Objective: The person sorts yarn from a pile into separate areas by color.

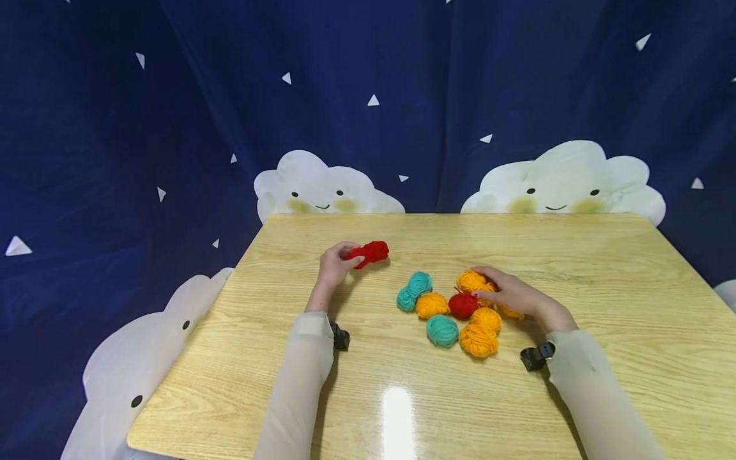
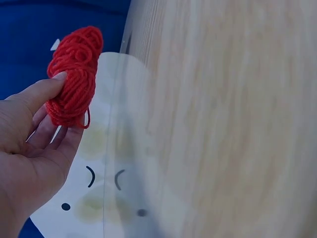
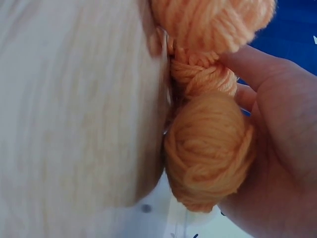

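Over the left part of the table, my left hand (image 1: 335,265) pinches a red skein of yarn (image 2: 75,79); the thumb presses on its face and the fingers lie behind. My right hand (image 1: 514,295) curves over the pile at the right, fingers and thumb on either side of an orange ball of yarn (image 3: 205,74). Its thumb tip is right at a red ball of yarn (image 1: 462,306). Under the palm sits another orange ball (image 3: 210,151). The right fingertips are partly hidden behind yarn in the right wrist view.
Left of the right hand lie teal yarn balls (image 1: 442,331) and a single orange ball (image 1: 431,306). More orange balls (image 1: 480,340) are nearer the front. The wooden table (image 1: 230,377) ends at a dark blue curtain (image 1: 368,140) with clouds.
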A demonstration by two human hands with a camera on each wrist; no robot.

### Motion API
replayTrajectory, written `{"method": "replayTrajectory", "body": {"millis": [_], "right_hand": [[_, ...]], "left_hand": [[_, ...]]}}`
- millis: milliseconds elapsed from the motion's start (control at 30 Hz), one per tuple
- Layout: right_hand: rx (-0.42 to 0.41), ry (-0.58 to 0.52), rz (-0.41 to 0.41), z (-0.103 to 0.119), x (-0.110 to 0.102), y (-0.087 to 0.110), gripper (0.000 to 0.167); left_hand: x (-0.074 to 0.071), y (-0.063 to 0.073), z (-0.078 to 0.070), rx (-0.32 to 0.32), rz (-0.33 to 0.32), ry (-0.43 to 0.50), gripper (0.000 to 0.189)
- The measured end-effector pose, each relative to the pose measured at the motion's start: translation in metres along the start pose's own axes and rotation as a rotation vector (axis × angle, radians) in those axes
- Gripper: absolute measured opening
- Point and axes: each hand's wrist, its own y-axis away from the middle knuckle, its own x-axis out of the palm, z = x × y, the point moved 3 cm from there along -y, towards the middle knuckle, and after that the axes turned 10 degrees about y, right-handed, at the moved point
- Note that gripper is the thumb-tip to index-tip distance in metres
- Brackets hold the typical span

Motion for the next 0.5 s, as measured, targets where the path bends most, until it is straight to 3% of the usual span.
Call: {"method": "replayTrajectory", "body": {"millis": [500], "right_hand": [[0.006,-0.001,0.006,-0.004,0.000,0.000,0.064]], "left_hand": [[-0.021,0.000,0.007,-0.013,-0.036,-0.046,0.032]]}}
